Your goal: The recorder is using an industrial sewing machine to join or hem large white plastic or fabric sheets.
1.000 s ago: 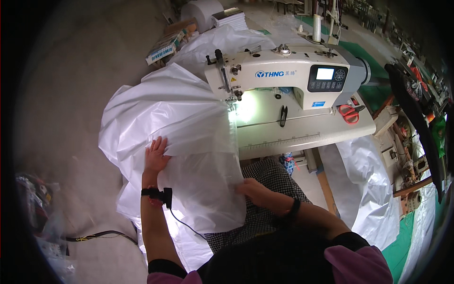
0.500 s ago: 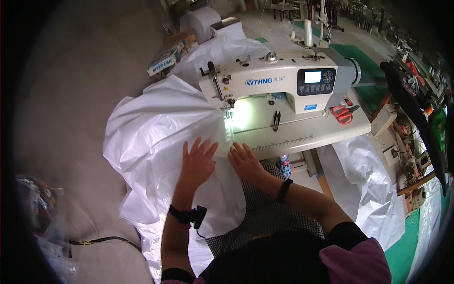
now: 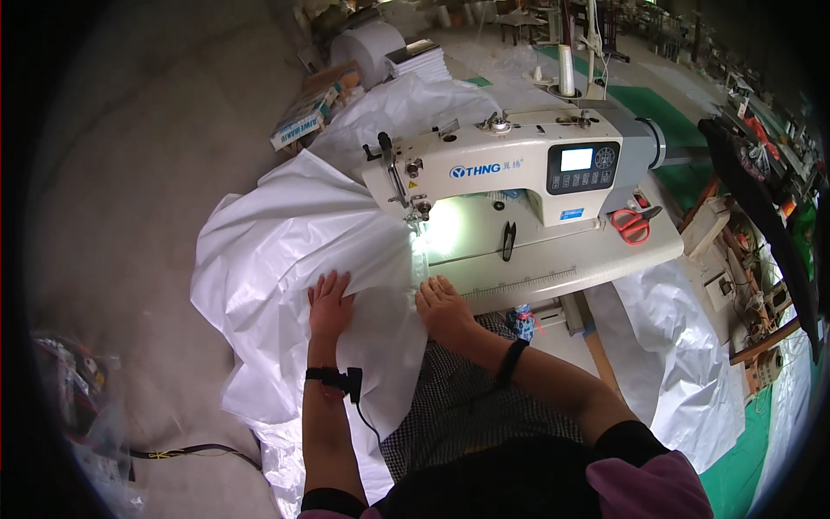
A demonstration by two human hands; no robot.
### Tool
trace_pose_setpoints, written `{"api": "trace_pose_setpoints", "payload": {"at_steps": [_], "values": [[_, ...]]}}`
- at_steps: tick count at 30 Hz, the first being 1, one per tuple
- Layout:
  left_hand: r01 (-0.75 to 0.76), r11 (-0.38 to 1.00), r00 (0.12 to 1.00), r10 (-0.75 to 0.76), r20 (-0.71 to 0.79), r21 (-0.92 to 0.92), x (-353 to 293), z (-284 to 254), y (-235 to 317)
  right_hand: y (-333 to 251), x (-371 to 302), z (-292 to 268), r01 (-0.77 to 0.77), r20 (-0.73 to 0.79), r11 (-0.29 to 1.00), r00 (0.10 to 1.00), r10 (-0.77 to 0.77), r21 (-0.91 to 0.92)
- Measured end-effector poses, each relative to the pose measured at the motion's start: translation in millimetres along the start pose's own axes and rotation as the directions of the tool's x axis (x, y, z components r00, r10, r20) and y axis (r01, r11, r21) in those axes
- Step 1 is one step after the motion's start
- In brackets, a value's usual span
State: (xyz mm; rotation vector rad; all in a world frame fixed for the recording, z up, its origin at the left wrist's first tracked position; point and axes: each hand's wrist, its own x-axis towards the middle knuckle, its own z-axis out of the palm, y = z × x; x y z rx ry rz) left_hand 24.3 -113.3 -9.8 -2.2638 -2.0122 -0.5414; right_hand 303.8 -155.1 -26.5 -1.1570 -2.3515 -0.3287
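Observation:
A large white plastic sheet (image 3: 268, 238) lies in folds left of the white sewing machine (image 3: 497, 173), its right edge running under the lit needle area. My left hand (image 3: 330, 303) rests flat on the sheet, fingers stretched out, some way left of and nearer than the needle. At the front edge of the machine bed (image 3: 545, 275), my right hand (image 3: 445, 310) has its fingers curled together on the sheet's edge. Its palm side is hidden. Black thread snips (image 3: 508, 240) and red-handled scissors (image 3: 631, 227) lie on the bed to the right.
A white thread cone (image 3: 566, 71) stands behind the machine. At the back left are a cardboard box (image 3: 303, 119), a large white roll (image 3: 367, 48) and a stack of white sheets (image 3: 418, 60). More white sheeting (image 3: 666, 337) hangs at the right. A black cable (image 3: 194, 451) crosses the floor at lower left.
My left hand has slid left and nearer me over the sheet. The fingers of my right hand have curled in at the sheet's edge. The sheet's near part has shifted left.

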Motion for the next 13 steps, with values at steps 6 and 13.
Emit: {"api": "trace_pose_setpoints", "payload": {"at_steps": [6,13], "values": [[-0.046,0.998,0.998,0.048,0.032,-0.051,39.9,8.0,-16.4,7.5,21.4,2.1,-0.059,0.045,0.993,0.997,0.064,-0.103],[-0.03,0.999,0.996,0.026,0.089,0.035,102.4,31.2,-43.1,10.3,45.7,21.9,-0.046,0.155,0.996,0.986,0.058,-0.082]]}}
